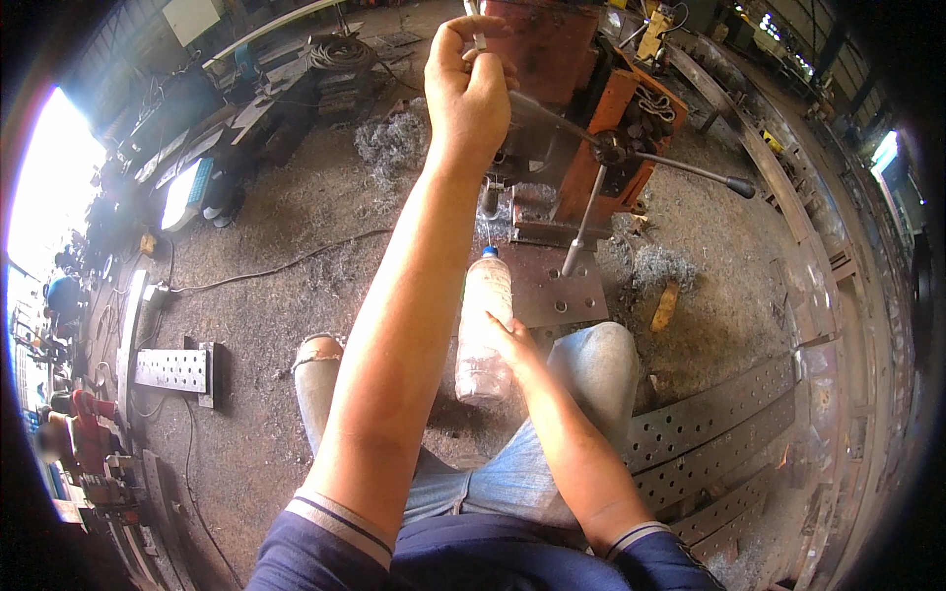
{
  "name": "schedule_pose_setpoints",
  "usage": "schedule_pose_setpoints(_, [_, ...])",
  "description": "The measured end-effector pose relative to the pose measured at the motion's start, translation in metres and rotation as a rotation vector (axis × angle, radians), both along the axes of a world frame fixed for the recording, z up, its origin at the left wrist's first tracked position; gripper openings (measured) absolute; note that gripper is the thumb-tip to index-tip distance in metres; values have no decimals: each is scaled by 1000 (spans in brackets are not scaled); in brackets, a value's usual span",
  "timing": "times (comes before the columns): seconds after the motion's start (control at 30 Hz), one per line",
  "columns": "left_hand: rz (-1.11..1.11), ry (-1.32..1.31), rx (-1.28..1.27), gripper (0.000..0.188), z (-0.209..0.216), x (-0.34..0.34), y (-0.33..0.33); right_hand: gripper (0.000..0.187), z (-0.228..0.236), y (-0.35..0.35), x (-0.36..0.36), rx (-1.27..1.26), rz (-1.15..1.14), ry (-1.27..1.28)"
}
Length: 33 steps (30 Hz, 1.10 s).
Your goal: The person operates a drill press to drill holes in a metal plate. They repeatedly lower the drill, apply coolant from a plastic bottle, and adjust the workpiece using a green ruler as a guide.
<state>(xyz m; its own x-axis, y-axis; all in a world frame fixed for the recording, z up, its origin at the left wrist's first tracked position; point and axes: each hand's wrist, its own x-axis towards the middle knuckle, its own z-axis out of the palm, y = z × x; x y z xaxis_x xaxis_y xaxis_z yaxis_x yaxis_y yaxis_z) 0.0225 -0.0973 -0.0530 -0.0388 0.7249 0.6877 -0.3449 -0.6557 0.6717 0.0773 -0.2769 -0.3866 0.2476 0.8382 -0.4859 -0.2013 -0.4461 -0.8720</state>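
Note:
My right hand (pixel 514 342) is closed round the side of a cloudy plastic bottle (pixel 485 295) with a blue cap. The bottle stands out in front of my knees, its cap pointing at the machine. From the cap a thin streak, seemingly liquid, runs toward the drill spindle (pixel 490 200). My left arm reaches far forward, and my left hand (pixel 468 89) is curled shut high up by the machine's head. Something thin and pale (pixel 480 41) shows between its fingers; its kind is unclear. Beside it is the drill press's spoked feed handle (pixel 611 150).
Below the spindle lies a steel plate with holes (pixel 562 286). Metal shavings (pixel 665 271) are heaped on the floor on both sides. Drilled steel strips (pixel 709 424) lie at the right, and a perforated bar (pixel 172 369) at the left. A cable (pixel 286 266) crosses the floor.

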Motion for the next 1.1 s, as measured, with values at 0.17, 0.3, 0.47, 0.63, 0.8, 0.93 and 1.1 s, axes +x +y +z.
schedule_pose_setpoints(0.17, [11,17,-29,33,-1,-1,1,66,13,-2,-2,-62,-2,-86])
schedule_pose_setpoints(0.3, [-34,-11,-70,33,3,0,-1,67,6,2,-3,-80,-9,3])
schedule_pose_setpoints(0.47, [-15,69,-150,33,11,1,-5,71,-7,3,-3,26,6,6])
schedule_pose_setpoints(0.63, [-43,84,-122,34,21,2,-7,79,-8,4,0,-47,66,-101])
schedule_pose_setpoints(0.8, [-163,47,-82,33,20,-2,-5,84,4,3,-2,-84,46,-151])
schedule_pose_setpoints(0.93, [-196,-52,-83,35,11,-4,-2,89,32,4,-4,-92,73,-67])
schedule_pose_setpoints(1.1, [-242,-147,-51,31,5,-1,1,100,58,-2,-3,-110,83,-10])
